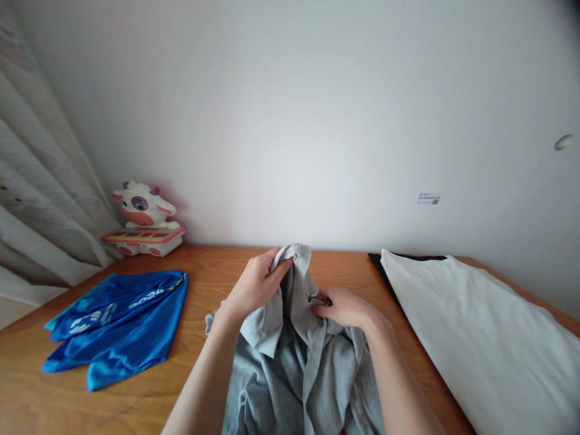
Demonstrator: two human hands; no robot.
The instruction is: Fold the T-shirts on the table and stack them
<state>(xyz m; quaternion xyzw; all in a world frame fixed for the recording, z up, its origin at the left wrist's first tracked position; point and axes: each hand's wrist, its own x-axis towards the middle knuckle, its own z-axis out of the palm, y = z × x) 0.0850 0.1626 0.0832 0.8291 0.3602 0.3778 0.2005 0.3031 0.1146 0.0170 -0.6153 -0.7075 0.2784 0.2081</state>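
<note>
A rumpled grey collared shirt (pixel 290 356) lies in front of me, its collar end lifted off the wooden table. My left hand (pixel 258 281) is closed on the raised collar, the thumb pressed against the cloth. Lower and to the right, my right hand (pixel 342 307) pinches the shirt's front edge near the button strip. Its fingertips are partly hidden by the fabric. The lower part of the shirt hangs toward me and runs out of view.
A folded blue garment with white print (pixel 131 326) lies on the table (pixel 199 374) at left. Behind it stands a toy cow with a keyboard (pixel 145 220). White cloth (pixel 475 338) over something black covers the right side. A curtain (pixel 40 169) hangs far left; a wall (pixel 299 121) closes the back.
</note>
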